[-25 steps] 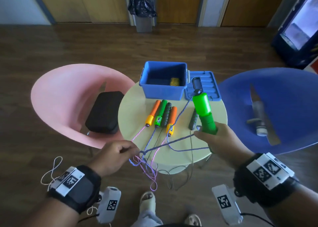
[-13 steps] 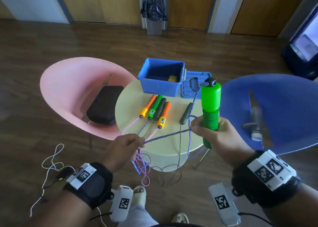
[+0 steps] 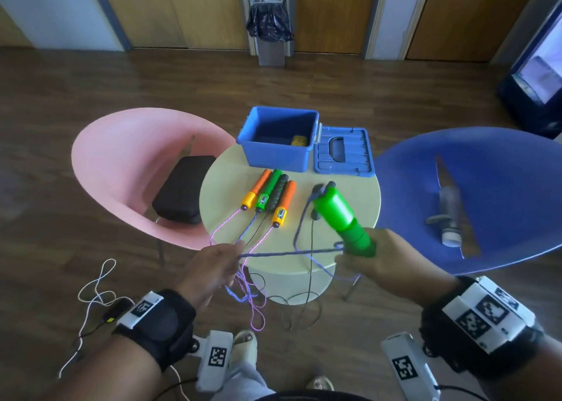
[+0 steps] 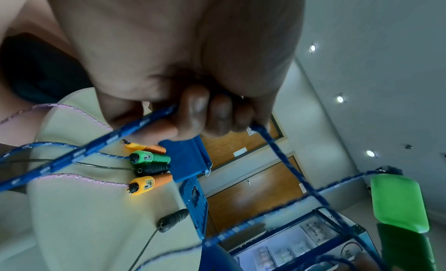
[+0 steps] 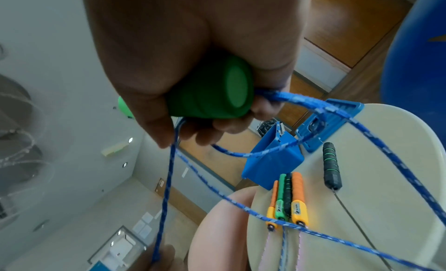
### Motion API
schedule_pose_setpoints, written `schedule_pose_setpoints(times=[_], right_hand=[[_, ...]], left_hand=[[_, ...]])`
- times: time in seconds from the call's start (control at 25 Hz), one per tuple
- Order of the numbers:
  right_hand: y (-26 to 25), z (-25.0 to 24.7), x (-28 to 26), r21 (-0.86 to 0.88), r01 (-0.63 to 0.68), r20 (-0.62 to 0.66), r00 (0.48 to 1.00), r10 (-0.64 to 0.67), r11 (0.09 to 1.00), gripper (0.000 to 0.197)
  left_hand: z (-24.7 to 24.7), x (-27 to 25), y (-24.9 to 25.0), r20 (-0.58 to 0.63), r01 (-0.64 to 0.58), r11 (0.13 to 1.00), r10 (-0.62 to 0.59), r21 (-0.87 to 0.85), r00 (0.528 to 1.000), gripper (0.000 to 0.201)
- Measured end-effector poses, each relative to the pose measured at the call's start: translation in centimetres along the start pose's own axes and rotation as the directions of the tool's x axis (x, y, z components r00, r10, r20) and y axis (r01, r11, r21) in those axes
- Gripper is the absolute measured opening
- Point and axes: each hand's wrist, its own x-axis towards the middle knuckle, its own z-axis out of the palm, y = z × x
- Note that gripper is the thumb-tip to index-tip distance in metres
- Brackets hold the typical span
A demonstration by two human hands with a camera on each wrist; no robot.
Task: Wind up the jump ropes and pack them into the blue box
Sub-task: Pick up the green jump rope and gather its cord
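Green jump-rope handle (image 3: 340, 218), clenched in the right hand (image 3: 380, 263), slants toward the frame's upper left; left hand (image 3: 213, 266) pinches its blue rope (image 3: 289, 252). No legible writing.

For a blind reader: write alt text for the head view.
Right hand grips a green handle while left hand pinches its blue rope taut between them, above a round table holding four more handles and an open blue box.

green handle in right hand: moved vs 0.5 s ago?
Yes. The green handle has tipped from near upright to leaning left toward the blue box; its top now sits lower, below the lid.
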Motion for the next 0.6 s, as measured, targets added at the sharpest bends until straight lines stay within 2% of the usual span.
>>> schedule_pose_setpoints(times=[0.12, 0.2, 0.28, 0.32, 0.4, 0.44, 0.6], right_hand=[[-1.2, -0.9, 0.0, 0.257, -0.010, -0.112, 0.993, 0.041, 0.966, 0.041], [-1.8, -0.8, 0.0, 0.328, 0.012, -0.171, 0.984, 0.047, 0.945, 0.048], [-2.3, -0.4, 0.2, 0.351, 0.030, -0.207, 0.977, 0.047, 0.936, 0.040], [-2.5, -0.3, 0.3, 0.389, 0.036, -0.217, 0.975, 0.053, 0.920, 0.035], [-3.1, -0.3, 0.5, 0.479, 0.057, -0.244, 0.967, 0.071, 0.876, 0.028], [-3.1, -0.3, 0.6, 0.491, 0.063, -0.257, 0.963, 0.075, 0.869, 0.027], [-3.7, 0.6, 1.1, 0.395, 0.056, -0.273, 0.960, 0.059, 0.917, 0.021]], left_hand=[[-0.3, -0.2, 0.6, 0.074, -0.053, 0.999, 0.054, -0.008, 0.996, 0.039], [-0.2, -0.2, 1.4, 0.131, -0.087, 0.996, 0.090, -0.029, 0.987, 0.029], [-0.4, -0.3, 2.3, 0.138, -0.132, 0.987, 0.144, -0.093, 0.980, 0.027], [-0.9, -0.3, 2.6, 0.107, -0.192, 0.979, 0.199, -0.071, 0.974, 0.029], [-2.3, -0.1, 2.6, 0.054, -0.329, 0.940, 0.325, 0.095, 0.944, 0.034], [-2.9, 0.0, 2.6, 0.047, -0.357, 0.917, 0.355, 0.180, 0.934, 0.034], [-5.1, 0.1, 1.5, 0.072, -0.311, 0.862, 0.309, 0.400, 0.949, 0.027]])
